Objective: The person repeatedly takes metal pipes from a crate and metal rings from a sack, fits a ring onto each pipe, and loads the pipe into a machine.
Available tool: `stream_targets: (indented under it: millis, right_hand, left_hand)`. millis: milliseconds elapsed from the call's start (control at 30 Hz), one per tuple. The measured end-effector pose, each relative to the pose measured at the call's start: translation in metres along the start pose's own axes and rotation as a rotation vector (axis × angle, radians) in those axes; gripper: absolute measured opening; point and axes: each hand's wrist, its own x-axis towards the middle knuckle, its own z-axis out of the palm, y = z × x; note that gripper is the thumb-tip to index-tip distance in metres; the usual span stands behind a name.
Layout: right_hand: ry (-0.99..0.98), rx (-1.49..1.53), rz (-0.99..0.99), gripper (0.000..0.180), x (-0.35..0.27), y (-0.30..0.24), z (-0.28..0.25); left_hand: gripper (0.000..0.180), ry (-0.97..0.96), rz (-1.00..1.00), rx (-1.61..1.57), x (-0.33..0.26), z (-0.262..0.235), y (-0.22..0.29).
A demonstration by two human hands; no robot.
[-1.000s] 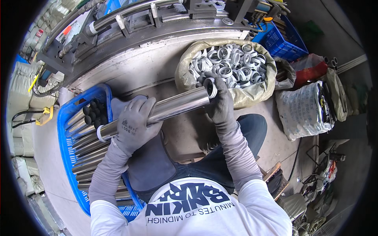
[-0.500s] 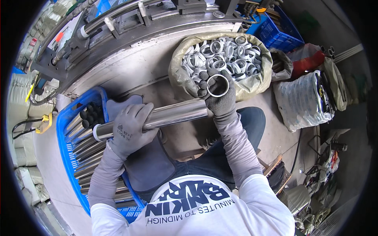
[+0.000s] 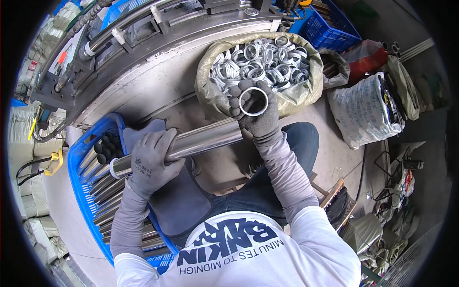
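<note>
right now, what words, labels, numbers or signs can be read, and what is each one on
White shirt: large dark lettering and a smaller dark line, clear enough to read, wording not copied here.
Left gloved hand: small dark print on the back, too small to read surely.
White sack: faint bluish print, too blurred to read.

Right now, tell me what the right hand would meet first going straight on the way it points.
The right hand, holding a white ring, would probably meet the open sack just beyond it in the picture; depth and height are hard to judge from one view.
</note>
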Motion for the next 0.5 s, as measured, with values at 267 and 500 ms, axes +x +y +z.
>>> stream_targets:
  millis: [267,500]
  right_hand:
    - [0.22,-0.652,-0.252,0.043,-0.007,0.02,-0.001]
    - [0.094,-1.174,-0.592,0.053,-0.013,0.03,0.034]
  left_hand:
    - [0.064,0.008,-0.018,0.016,0.0,0.003,-0.002]
    - [0.066,0.021,-0.097,-0.005,0.005,0.003,-0.005]
